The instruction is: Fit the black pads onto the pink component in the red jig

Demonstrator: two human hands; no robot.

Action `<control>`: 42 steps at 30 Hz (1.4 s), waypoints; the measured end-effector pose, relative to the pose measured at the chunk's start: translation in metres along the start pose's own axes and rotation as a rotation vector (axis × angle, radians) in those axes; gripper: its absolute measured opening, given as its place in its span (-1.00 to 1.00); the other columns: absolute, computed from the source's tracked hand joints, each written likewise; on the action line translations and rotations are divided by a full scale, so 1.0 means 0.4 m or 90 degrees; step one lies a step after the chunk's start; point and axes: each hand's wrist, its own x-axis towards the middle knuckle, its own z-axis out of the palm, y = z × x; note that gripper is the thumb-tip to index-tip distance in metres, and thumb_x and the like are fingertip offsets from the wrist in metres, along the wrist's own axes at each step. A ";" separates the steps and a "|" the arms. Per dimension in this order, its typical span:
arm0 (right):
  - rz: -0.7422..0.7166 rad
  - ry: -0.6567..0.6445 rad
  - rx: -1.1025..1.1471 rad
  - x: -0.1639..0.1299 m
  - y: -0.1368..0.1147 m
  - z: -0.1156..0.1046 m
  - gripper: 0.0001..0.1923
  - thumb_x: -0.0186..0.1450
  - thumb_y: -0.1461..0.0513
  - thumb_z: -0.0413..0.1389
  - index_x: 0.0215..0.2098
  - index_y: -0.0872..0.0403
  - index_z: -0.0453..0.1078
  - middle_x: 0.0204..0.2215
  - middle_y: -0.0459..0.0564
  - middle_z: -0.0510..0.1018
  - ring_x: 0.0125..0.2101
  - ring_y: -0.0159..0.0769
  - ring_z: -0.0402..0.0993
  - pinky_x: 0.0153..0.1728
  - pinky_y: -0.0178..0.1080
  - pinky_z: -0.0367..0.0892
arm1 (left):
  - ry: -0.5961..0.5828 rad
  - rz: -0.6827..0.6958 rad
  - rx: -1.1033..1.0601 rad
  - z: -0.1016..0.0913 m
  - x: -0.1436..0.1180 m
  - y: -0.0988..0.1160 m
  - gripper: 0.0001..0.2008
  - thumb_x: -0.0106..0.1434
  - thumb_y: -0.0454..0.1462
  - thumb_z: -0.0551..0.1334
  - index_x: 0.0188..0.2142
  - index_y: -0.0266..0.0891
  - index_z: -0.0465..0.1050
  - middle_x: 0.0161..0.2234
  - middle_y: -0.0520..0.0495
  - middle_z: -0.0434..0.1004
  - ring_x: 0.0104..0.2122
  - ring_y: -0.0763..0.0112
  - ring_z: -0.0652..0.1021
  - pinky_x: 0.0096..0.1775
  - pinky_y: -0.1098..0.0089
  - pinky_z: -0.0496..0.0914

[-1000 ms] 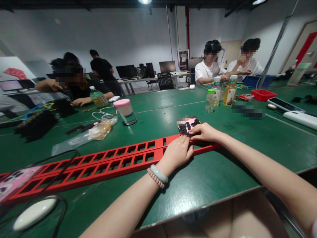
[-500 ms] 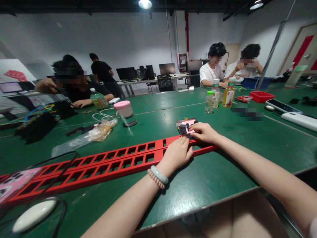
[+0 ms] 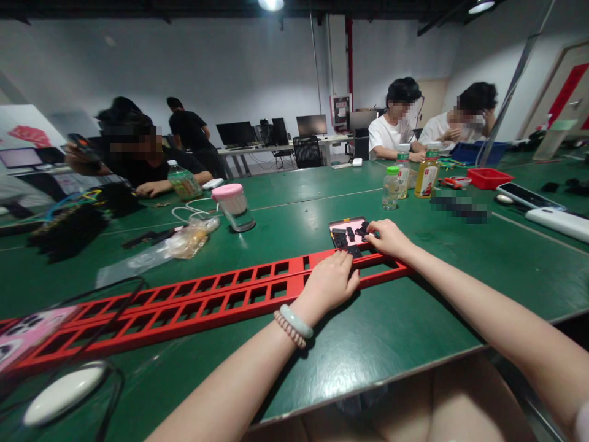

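A long red slotted metal rail [image 3: 216, 298] lies across the green table [image 3: 427, 307]. My left hand [image 3: 329, 282], with a bracelet at the wrist, rests palm down on the rail near its right end. My right hand [image 3: 389, 236] reaches over the rail's end to a small pink tray [image 3: 343, 226] holding several small black parts [image 3: 350, 236]. Its fingertips touch those parts; whether they pinch one is hidden.
A pink-lidded glass jar [image 3: 234, 207], crumpled plastic bag [image 3: 184, 242] and white cable lie left of centre. Bottles [image 3: 426, 172] and a red bin [image 3: 488, 177] stand far right. A phone [image 3: 529, 195] and white bar [image 3: 559, 221] sit at right. Several other people sit around the table.
My right hand has slid a little right and farther onto the pink tray, uncovering the rail's end. My left hand stays on the rail.
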 end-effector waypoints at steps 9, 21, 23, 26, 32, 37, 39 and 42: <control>-0.004 -0.071 -0.024 -0.001 0.003 -0.002 -0.68 0.27 0.04 -0.07 -0.37 0.08 0.36 -0.41 0.03 0.49 -0.33 -0.27 0.31 -0.26 -0.27 0.15 | 0.004 -0.001 -0.009 0.000 0.000 0.001 -0.64 0.27 -0.19 -0.01 -0.06 -0.41 0.30 -0.03 -0.31 0.39 -0.02 0.18 0.42 0.01 0.24 0.32; 0.003 -0.142 -0.060 -0.011 -0.015 -0.020 -0.54 0.32 -0.02 -0.23 -0.23 -0.05 0.44 -0.21 0.06 0.50 -0.16 -0.09 0.23 -0.23 -0.12 0.14 | -0.004 -0.003 -0.008 -0.004 0.001 0.001 -0.64 0.28 -0.19 -0.02 -0.07 -0.40 0.31 -0.04 -0.29 0.40 -0.02 0.19 0.42 0.01 0.25 0.32; 0.003 -0.143 -0.060 -0.011 -0.016 -0.020 -0.55 0.32 -0.02 -0.22 -0.24 -0.04 0.44 -0.21 0.06 0.50 -0.17 -0.09 0.23 -0.23 -0.12 0.14 | -0.005 -0.001 -0.008 -0.003 0.001 0.001 -0.64 0.28 -0.19 -0.02 -0.07 -0.41 0.31 -0.03 -0.29 0.39 -0.01 0.19 0.41 0.01 0.25 0.31; 0.002 -0.127 -0.062 -0.010 -0.015 -0.019 -0.57 0.32 0.00 -0.21 -0.26 -0.02 0.44 -0.23 0.05 0.50 -0.18 -0.11 0.24 -0.23 -0.13 0.13 | -0.002 -0.003 -0.005 -0.002 0.001 0.001 -0.63 0.28 -0.19 -0.02 -0.05 -0.41 0.30 -0.03 -0.30 0.39 -0.01 0.19 0.41 0.02 0.26 0.31; -0.005 -0.066 -0.055 -0.011 -0.013 -0.015 -0.69 0.30 0.07 -0.11 -0.28 0.00 0.42 -0.28 0.03 0.49 -0.22 -0.17 0.27 -0.23 -0.16 0.15 | -0.003 -0.004 0.000 -0.002 0.000 0.000 -0.63 0.28 -0.19 -0.02 -0.05 -0.40 0.30 -0.03 -0.28 0.39 -0.02 0.20 0.42 0.01 0.27 0.32; -0.032 -0.004 0.031 -0.012 -0.009 -0.017 -0.83 0.23 0.21 0.01 -0.31 0.04 0.44 -0.31 0.02 0.46 -0.26 -0.26 0.33 -0.21 -0.23 0.21 | -0.003 -0.006 -0.004 -0.004 0.001 0.002 -0.64 0.28 -0.19 -0.02 -0.06 -0.39 0.30 -0.03 -0.27 0.40 -0.02 0.21 0.42 0.01 0.26 0.32; -0.050 0.023 0.087 -0.013 -0.008 -0.017 -0.84 0.22 0.25 0.02 -0.32 0.07 0.45 -0.31 0.02 0.44 -0.28 -0.31 0.35 -0.21 -0.27 0.24 | -0.003 -0.009 -0.004 -0.003 0.001 0.002 -0.64 0.28 -0.19 -0.02 -0.05 -0.39 0.30 -0.03 -0.27 0.40 -0.02 0.21 0.42 0.01 0.26 0.32; -0.070 0.047 0.141 -0.015 -0.007 -0.019 -0.83 0.22 0.27 0.03 -0.33 0.08 0.48 -0.31 0.03 0.41 -0.30 -0.33 0.36 -0.21 -0.28 0.27 | 0.001 -0.015 -0.010 -0.001 0.002 0.003 -0.64 0.27 -0.19 -0.01 -0.04 -0.38 0.30 -0.03 -0.27 0.40 -0.02 0.22 0.42 0.01 0.25 0.32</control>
